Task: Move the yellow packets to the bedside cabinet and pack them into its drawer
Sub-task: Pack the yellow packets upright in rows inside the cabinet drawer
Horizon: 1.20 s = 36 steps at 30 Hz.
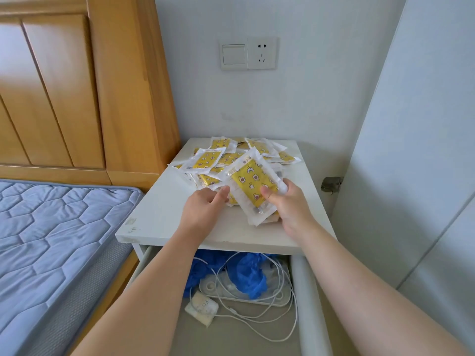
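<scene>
Several yellow packets (228, 158) with white edges lie in a loose heap on top of the white bedside cabinet (159, 214). My right hand (288, 206) grips a small stack of yellow packets (253, 183), thumb on the top one, tilted up at the heap's near side. My left hand (205, 209) reaches to the near left edge of the heap, its fingertips touching a packet's white edge; whether it pinches that edge I cannot tell. Below the cabinet top the drawer (305, 304) stands pulled out between my forearms.
The drawer holds blue crumpled plastic (246, 273), white cables (257, 317), a white flat device and a small white pack (201, 307). A bed with a blue mattress (51, 240) and wooden headboard stands at the left. A wall switch and socket (249, 53) sit behind.
</scene>
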Each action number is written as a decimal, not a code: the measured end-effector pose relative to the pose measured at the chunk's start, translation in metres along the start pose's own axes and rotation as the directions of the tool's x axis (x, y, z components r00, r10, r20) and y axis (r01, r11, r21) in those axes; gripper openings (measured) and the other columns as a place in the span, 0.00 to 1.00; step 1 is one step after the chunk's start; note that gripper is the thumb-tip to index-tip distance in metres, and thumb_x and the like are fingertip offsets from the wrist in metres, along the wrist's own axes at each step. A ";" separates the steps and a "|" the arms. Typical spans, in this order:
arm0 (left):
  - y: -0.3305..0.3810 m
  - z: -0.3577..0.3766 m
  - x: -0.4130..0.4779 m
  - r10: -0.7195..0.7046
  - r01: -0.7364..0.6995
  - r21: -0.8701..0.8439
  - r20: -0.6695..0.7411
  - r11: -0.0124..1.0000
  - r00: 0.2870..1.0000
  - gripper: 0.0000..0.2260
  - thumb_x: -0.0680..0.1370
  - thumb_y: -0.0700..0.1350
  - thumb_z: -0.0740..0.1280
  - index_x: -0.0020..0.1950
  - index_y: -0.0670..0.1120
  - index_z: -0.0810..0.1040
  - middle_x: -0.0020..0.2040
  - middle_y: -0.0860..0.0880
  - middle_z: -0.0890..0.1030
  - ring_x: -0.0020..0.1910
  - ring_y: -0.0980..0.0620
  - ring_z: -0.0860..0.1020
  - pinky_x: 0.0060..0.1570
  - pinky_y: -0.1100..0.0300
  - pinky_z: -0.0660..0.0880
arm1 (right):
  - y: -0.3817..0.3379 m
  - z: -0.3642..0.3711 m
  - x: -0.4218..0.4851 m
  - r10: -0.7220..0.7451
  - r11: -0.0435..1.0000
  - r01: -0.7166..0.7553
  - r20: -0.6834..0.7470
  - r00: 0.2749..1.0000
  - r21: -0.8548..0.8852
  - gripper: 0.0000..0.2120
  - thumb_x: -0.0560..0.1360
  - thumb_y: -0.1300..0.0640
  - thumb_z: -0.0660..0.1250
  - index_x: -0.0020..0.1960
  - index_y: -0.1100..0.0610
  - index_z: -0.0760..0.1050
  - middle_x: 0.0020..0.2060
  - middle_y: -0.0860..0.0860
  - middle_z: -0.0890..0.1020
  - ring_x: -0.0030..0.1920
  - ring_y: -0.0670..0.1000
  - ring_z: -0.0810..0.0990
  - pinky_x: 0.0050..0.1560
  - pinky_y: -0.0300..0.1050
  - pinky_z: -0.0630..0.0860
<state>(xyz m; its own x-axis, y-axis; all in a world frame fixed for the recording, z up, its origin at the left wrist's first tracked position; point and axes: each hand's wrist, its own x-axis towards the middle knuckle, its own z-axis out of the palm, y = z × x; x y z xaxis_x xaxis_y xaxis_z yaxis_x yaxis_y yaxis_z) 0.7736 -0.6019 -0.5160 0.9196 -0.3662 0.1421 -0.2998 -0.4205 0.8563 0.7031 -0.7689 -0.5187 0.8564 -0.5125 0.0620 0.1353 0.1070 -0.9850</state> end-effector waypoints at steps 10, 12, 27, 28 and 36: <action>0.004 -0.006 0.001 -0.148 0.148 -0.181 0.014 0.972 0.989 0.15 0.76 0.53 0.69 0.44 0.40 0.81 0.43 0.44 0.79 0.40 0.49 0.75 0.41 0.58 0.70 | 0.008 0.026 -0.016 -0.159 0.926 0.185 0.106 0.982 -0.328 0.10 0.82 0.53 0.56 0.53 0.50 0.77 0.46 0.45 0.82 0.50 0.45 0.80 0.52 0.39 0.75; 0.003 -0.007 0.000 -0.146 0.143 -0.206 0.002 0.968 0.989 0.11 0.76 0.52 0.69 0.41 0.45 0.80 0.42 0.47 0.81 0.40 0.51 0.77 0.40 0.62 0.71 | 0.008 0.027 -0.016 -0.177 0.893 0.214 0.127 0.976 -0.396 0.11 0.82 0.54 0.55 0.49 0.51 0.76 0.42 0.45 0.81 0.45 0.44 0.78 0.46 0.38 0.73; -0.001 -0.016 -0.001 -0.176 0.106 -0.502 -0.095 0.858 0.980 0.08 0.72 0.43 0.75 0.49 0.49 0.80 0.42 0.53 0.84 0.38 0.59 0.82 0.33 0.66 0.77 | 0.017 0.029 -0.005 -0.337 0.743 0.245 -0.033 0.941 -0.622 0.24 0.75 0.48 0.68 0.67 0.55 0.71 0.58 0.49 0.76 0.60 0.47 0.73 0.58 0.40 0.70; -0.003 -0.018 0.000 -0.221 0.106 -0.569 -0.136 0.815 0.966 0.08 0.72 0.43 0.74 0.50 0.49 0.80 0.44 0.52 0.84 0.40 0.57 0.83 0.35 0.64 0.77 | 0.018 0.029 -0.003 -0.363 0.704 0.240 -0.048 0.931 -0.668 0.23 0.77 0.48 0.65 0.68 0.56 0.70 0.61 0.51 0.75 0.63 0.50 0.71 0.61 0.43 0.69; -0.006 -0.018 0.006 -0.360 0.143 -0.674 -0.194 0.725 0.913 0.09 0.73 0.43 0.74 0.52 0.50 0.80 0.48 0.51 0.84 0.45 0.52 0.83 0.43 0.56 0.80 | 0.017 0.024 0.028 -0.283 0.356 0.152 0.048 0.958 -0.922 0.26 0.78 0.56 0.58 0.75 0.55 0.58 0.76 0.54 0.56 0.76 0.55 0.52 0.74 0.55 0.52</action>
<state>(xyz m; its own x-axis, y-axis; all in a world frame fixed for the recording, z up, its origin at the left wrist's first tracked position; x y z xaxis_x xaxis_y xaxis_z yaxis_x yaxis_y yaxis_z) 0.7853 -0.5863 -0.5110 0.9964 -0.0219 -0.0823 0.0850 0.2019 0.9757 0.7409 -0.7607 -0.5294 0.8061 -0.4799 0.3464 -0.2810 -0.8254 -0.4897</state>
